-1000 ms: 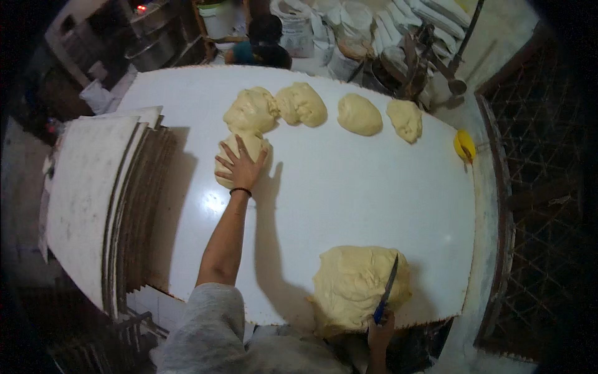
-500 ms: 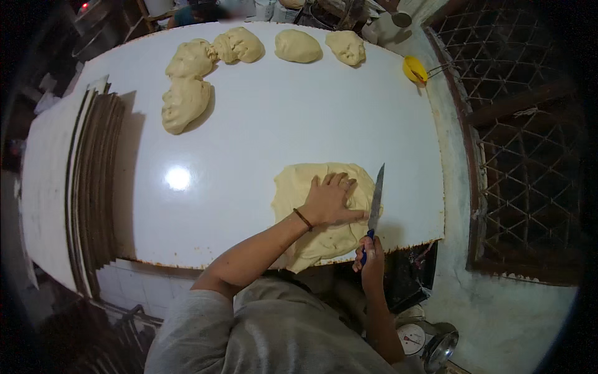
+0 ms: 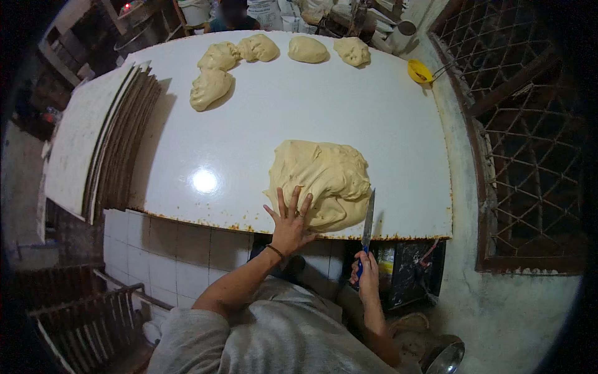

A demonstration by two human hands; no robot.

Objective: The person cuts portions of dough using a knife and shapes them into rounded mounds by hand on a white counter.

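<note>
A large slab of pale yellow dough [image 3: 327, 168] lies near the front edge of the white table, its surface folded and creased. My left hand [image 3: 289, 224] rests on its near left part with the fingers spread. In my right hand [image 3: 366, 274] is a knife [image 3: 369, 218], gripped by its blue handle. The blade points away from me, close to the right side of the dough. Smaller dough lumps sit farther back: one [image 3: 210, 88] at the left, a pair joined together [image 3: 258, 48] behind it, and two separate ones, a smooth one [image 3: 308, 49] and a rougher one [image 3: 352, 51].
A stack of thin boards [image 3: 118, 137] leans at the table's left end. At the far right corner sits a yellow scoop [image 3: 420, 71], by a wall with a metal grille [image 3: 523, 124]. Another person [image 3: 233, 17] is beyond the table [image 3: 398, 124], whose near edge is rusty.
My left hand has moved from the middle of the dough to its near left edge. My right hand has drawn the knife slightly toward me. The view has shifted.
</note>
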